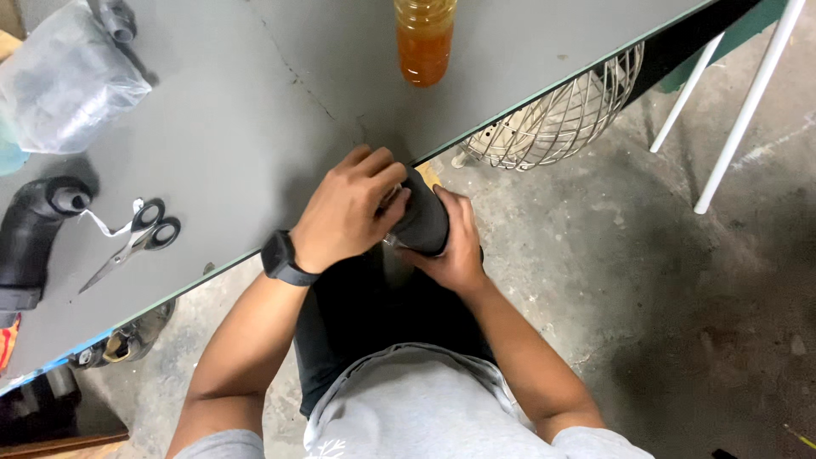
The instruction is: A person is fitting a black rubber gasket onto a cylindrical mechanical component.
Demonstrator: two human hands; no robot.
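Observation:
A black rubber tube piece (422, 223) is held just off the near edge of the grey table (255, 102). My right hand (455, 246) wraps around it from below and the right. My left hand (348, 208), with a black watch on the wrist, covers its upper end with curled fingers. Something small and shiny shows between the two hands; what it is cannot be told.
A bottle of orange liquid (424, 38) stands at the table's far side. Scissors (134, 238), a black curved hose (34, 234) and a clear plastic bag of dark parts (68, 81) lie at the left. A wire fan guard (565, 115) and white legs (739, 110) stand on the concrete floor.

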